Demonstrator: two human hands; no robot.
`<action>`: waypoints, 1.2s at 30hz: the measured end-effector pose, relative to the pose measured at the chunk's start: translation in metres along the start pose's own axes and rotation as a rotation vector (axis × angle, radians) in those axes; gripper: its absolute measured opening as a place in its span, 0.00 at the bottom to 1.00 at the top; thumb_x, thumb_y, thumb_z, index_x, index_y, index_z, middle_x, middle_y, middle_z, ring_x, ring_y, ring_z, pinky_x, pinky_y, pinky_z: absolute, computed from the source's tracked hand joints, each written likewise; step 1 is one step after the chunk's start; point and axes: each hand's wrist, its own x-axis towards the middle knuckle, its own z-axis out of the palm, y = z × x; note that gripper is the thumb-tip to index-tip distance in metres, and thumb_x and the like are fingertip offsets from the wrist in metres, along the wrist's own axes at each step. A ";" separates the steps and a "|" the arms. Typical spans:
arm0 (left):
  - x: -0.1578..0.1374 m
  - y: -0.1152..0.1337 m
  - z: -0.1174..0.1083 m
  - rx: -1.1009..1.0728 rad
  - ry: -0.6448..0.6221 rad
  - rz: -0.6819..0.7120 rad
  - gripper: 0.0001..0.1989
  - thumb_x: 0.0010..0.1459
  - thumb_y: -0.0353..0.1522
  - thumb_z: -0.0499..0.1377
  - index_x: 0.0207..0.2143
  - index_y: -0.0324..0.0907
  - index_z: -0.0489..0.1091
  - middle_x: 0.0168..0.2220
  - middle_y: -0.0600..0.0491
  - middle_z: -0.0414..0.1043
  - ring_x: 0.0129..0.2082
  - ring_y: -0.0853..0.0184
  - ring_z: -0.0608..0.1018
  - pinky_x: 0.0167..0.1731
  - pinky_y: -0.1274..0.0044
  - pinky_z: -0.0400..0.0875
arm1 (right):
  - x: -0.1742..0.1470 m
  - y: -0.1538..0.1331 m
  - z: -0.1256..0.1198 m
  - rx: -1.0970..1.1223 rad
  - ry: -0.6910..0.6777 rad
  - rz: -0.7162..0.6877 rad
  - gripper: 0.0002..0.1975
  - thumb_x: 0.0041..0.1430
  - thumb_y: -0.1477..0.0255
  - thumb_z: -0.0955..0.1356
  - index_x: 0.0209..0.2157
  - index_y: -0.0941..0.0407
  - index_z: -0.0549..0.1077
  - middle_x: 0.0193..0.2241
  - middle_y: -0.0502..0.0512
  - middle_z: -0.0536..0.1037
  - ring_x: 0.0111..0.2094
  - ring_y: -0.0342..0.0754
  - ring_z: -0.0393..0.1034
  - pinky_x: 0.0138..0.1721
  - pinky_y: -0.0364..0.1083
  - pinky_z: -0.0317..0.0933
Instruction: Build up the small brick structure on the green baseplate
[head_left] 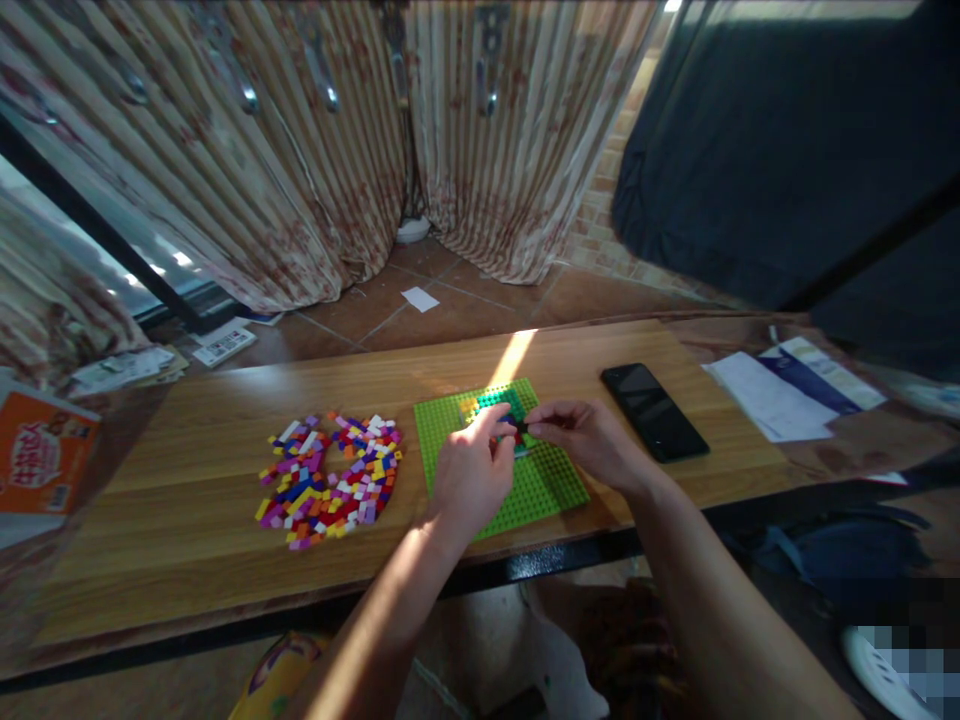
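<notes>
A green studded baseplate [450,495] lies on the wooden table. On its upper part stand coloured toy bricks [499,400] in teal, yellow, blue and red, partly hidden by my fingers. My left hand [476,470] reaches over the plate's left half; its fingers are apart and touch or hover at the built bricks. At the right side of this build, my right hand [581,437] pinches a small dark brick [523,428] between thumb and fingertips. To the left of the plate, a pile of loose bricks [360,490] in purple, white, orange, yellow, red and blue is spread out.
A black phone [654,410] lies right of the baseplate. Papers [780,395] are beyond the table's right end, and an orange box [45,455] stands past its left end. The wooden table [180,500] has its dark front edge near me. Curtains [487,180] hang behind.
</notes>
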 end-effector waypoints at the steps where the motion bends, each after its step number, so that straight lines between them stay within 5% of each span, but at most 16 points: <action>1: 0.000 0.000 0.000 0.004 -0.003 -0.004 0.17 0.56 0.27 0.56 0.49 0.43 0.68 0.39 0.54 0.79 0.38 0.66 0.79 0.39 0.73 0.73 | 0.000 0.000 0.000 -0.007 -0.004 -0.002 0.05 0.49 0.69 0.70 0.29 0.55 0.77 0.29 0.51 0.78 0.32 0.45 0.70 0.39 0.48 0.64; 16: -0.002 0.002 0.003 -0.134 -0.008 0.026 0.16 0.55 0.27 0.56 0.47 0.43 0.69 0.40 0.51 0.77 0.39 0.66 0.78 0.41 0.74 0.73 | -0.006 -0.023 0.007 -0.062 0.065 -0.147 0.06 0.55 0.67 0.68 0.32 0.55 0.74 0.28 0.49 0.77 0.31 0.42 0.70 0.34 0.45 0.65; 25: 0.000 -0.002 0.008 -0.496 -0.078 -0.013 0.19 0.53 0.25 0.56 0.49 0.43 0.69 0.42 0.52 0.75 0.39 0.68 0.76 0.41 0.75 0.72 | -0.009 -0.030 0.033 -0.147 0.325 -0.291 0.05 0.55 0.70 0.68 0.32 0.53 0.77 0.30 0.51 0.79 0.31 0.44 0.72 0.36 0.47 0.67; 29: 0.001 0.004 0.006 -0.617 -0.103 -0.032 0.19 0.52 0.24 0.56 0.48 0.40 0.70 0.41 0.51 0.75 0.38 0.68 0.75 0.40 0.76 0.71 | -0.011 -0.034 0.037 -0.318 0.338 -0.397 0.08 0.57 0.71 0.66 0.37 0.51 0.77 0.36 0.52 0.78 0.38 0.45 0.72 0.40 0.47 0.66; 36: -0.001 0.004 0.003 -0.592 -0.055 -0.192 0.21 0.49 0.25 0.59 0.48 0.38 0.69 0.47 0.47 0.73 0.34 0.70 0.76 0.38 0.75 0.73 | -0.010 -0.034 0.017 -0.328 0.244 -0.337 0.11 0.59 0.70 0.64 0.38 0.49 0.78 0.37 0.54 0.76 0.39 0.47 0.71 0.40 0.49 0.66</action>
